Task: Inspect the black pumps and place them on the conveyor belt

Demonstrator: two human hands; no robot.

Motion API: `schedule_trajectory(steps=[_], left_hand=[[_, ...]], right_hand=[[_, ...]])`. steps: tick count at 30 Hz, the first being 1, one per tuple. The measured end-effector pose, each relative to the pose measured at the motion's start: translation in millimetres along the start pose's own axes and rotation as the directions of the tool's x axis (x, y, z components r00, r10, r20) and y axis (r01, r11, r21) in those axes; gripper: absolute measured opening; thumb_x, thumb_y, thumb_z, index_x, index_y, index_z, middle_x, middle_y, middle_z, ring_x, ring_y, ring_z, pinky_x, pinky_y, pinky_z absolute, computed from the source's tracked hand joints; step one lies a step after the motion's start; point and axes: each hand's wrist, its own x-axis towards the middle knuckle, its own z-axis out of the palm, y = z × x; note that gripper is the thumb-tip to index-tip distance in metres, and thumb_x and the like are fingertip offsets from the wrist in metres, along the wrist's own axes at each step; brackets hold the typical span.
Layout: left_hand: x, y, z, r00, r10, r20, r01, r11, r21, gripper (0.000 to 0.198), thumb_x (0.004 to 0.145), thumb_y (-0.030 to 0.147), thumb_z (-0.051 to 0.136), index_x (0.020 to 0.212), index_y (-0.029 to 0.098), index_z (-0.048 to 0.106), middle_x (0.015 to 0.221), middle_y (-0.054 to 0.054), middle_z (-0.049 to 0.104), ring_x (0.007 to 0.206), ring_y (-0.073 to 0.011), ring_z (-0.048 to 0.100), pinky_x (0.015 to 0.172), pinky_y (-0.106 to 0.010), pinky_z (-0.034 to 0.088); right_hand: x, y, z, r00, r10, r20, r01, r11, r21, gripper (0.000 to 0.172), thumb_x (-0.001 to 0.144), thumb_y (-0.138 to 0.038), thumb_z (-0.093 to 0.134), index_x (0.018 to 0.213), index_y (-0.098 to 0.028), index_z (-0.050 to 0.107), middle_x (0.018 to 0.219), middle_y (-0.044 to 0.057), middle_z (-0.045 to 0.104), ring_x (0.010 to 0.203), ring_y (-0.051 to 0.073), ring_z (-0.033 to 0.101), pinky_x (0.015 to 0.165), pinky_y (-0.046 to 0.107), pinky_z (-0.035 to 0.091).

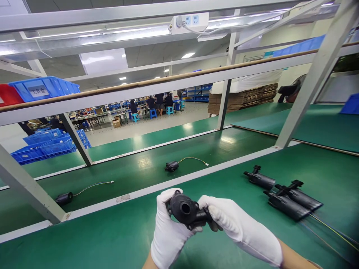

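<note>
Both of my hands wear white gloves and hold a small black pump above the green work surface. Its round face with a dark central hole points toward me. My left hand is closed round the pump body from the left and below. My right hand grips the side spout, its fingers wrapped round it; what lies under those fingers is hidden. To the right lie several similar black pumps on the green surface, with thin wires trailing toward the lower right.
Beyond a pale metal rail, a green belt carries a wired black pump and another black pump. Slanted posts frame the bench. Blue bins stand on the shelf at left. A power strip hangs overhead. People sit far back.
</note>
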Motion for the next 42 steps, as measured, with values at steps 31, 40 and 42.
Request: schedule_trajectory(steps=[31,40,42], left_hand=[[2,9,-1.6,0.999,-0.039,-0.033,0.041,0.998,0.052,0.074,0.046,0.007,0.083,0.109,0.024,0.048,0.108,-0.002,0.062,0.088,-0.0198,0.065,0.083,-0.036,0.053],[-4,9,-8.9,0.975,0.219,0.035,-0.219,0.932,0.289,0.082,0.063,0.011,0.082,0.131,0.029,0.040,0.130,-0.008,0.056,0.118,-0.0259,0.060,0.102,-0.042,0.048],[-3,8,-19.1,0.966,0.242,0.094,-0.260,0.901,0.348,0.086,0.072,0.015,0.078,0.142,0.030,0.031,0.141,-0.011,0.050,0.126,-0.0263,0.055,0.109,-0.044,0.043]], right_hand=[[4,0,1,1.000,0.027,-0.003,-0.027,0.999,0.032,0.076,0.090,-0.083,0.013,0.067,-0.021,0.050,0.056,0.000,0.051,0.051,0.014,0.048,0.051,0.025,0.037],[7,-11,-3,0.989,0.126,0.071,-0.125,0.992,-0.021,0.053,0.091,-0.070,0.042,0.079,-0.020,0.057,0.073,0.005,0.066,0.065,0.018,0.060,0.060,0.027,0.048],[5,-9,-10,0.990,0.002,0.139,0.008,0.997,-0.071,0.045,0.093,-0.061,0.047,0.086,-0.019,0.062,0.082,0.007,0.069,0.073,0.020,0.063,0.067,0.029,0.051]])
